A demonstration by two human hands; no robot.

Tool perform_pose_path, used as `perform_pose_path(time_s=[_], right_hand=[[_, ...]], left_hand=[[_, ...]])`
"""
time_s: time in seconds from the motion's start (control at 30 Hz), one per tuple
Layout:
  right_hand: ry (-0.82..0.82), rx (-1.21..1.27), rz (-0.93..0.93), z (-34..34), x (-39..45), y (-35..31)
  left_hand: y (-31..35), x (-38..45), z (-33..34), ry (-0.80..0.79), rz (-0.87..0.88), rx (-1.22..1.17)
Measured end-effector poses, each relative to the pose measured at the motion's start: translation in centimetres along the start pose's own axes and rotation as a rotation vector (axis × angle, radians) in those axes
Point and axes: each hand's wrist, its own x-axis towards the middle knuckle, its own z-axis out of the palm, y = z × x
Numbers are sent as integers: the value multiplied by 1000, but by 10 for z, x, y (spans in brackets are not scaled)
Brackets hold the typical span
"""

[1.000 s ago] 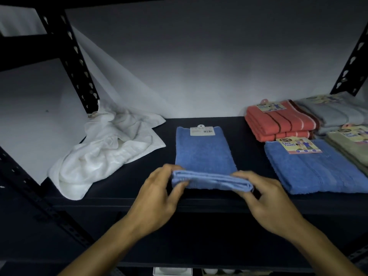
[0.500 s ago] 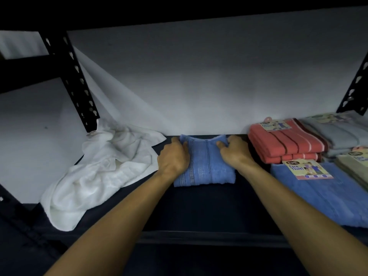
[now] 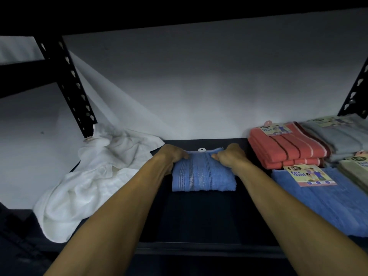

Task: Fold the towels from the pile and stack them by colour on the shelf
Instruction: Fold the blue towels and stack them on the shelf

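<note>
Since the earlier frame: both hands have slid inward along the far edge of the folded blue towel (image 3: 203, 175), and a white hanger tab (image 3: 201, 149) now shows behind it.

Item 1. Folded blue towel, small, with pale stitched stripes running near to far. Lies flat on the dark shelf (image 3: 199, 220), centre, toward the far edge, close to the white back wall (image 3: 199, 86).

Item 2. Left hand (image 3: 172, 154). Rests on the far left corner of the folded blue towel, fingers curled down over its edge; whether that grip is clamped on the cloth or only pressing it cannot be told.

Item 3. Right hand (image 3: 231, 156). Mirrors it on the far right corner, fingers bent over the edge; grip likewise unclear.

Item 4. White towel (image 3: 95, 176), crumpled and unfolded, heaped at the left end of the shelf beside the black perforated upright (image 3: 67, 86).

Item 5. Red striped towels (image 3: 286, 152), folded and stacked, right of centre, far side, with a paper label on top.

Item 6. Large blue towel (image 3: 322, 204), folded flat, near side on the right, carrying a "Face Towel" label (image 3: 308, 175).

Item 7. Grey towels (image 3: 342, 134), folded, far right corner.

Item 8. Green towel (image 3: 356, 172), folded, at the right edge, partly cut off by the frame.
</note>
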Motion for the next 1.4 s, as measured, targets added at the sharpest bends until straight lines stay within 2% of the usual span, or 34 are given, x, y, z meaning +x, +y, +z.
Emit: perform_pose_path(time_s=[0.07, 0.17, 0.23, 0.37, 0.43, 0.57, 0.63, 0.7, 0.8, 1.0, 1.07, 1.13, 1.2, 1.27, 1.4], right_hand=[[-14, 128, 13, 2, 1, 3], [-4, 189, -73, -2, -1, 8], [79, 183, -214, -11, -6, 7], [305, 173, -644, -32, -32, 2], [309, 207, -818, -40, -50, 5], [258, 18, -1076, -44, -82, 35], [222, -138, -1096, -41, -97, 58], [177, -317, -1099, -38, -114, 82], [-6, -419, -1089, -34, -129, 106], [-202, -505, -915, -51, -138, 96], [-219, -456, -863, -54, -135, 88], [-167, -343, -845, -50, -129, 80], [-104, -300, -860, -39, -121, 68], [-140, -391, -822, -27, -114, 56], [-335, -728, -704, -12, -102, 40]], left_hand=[[-1, 0, 0, -27, 17, -51], [-6, -8, 1, 69, 180, -30], [-10, -18, -4, 115, 363, -33], [-11, -52, -21, 194, 768, 5], [-19, -64, -30, 199, 908, 56], [-52, -80, -44, 201, 1176, 329], [-76, -87, -46, 208, 1309, 523], [-99, -95, -45, 206, 1370, 696], [-124, -105, -43, 114, 1353, 871], [-120, -119, -55, -51, 1206, 923], [-116, -117, -56, -25, 1166, 831], [-107, -114, -49, 45, 1105, 738], [-95, -111, -38, 65, 1028, 746], [-84, -103, -26, -15, 890, 857], [-77, -81, -19, -160, 700, 1103]])
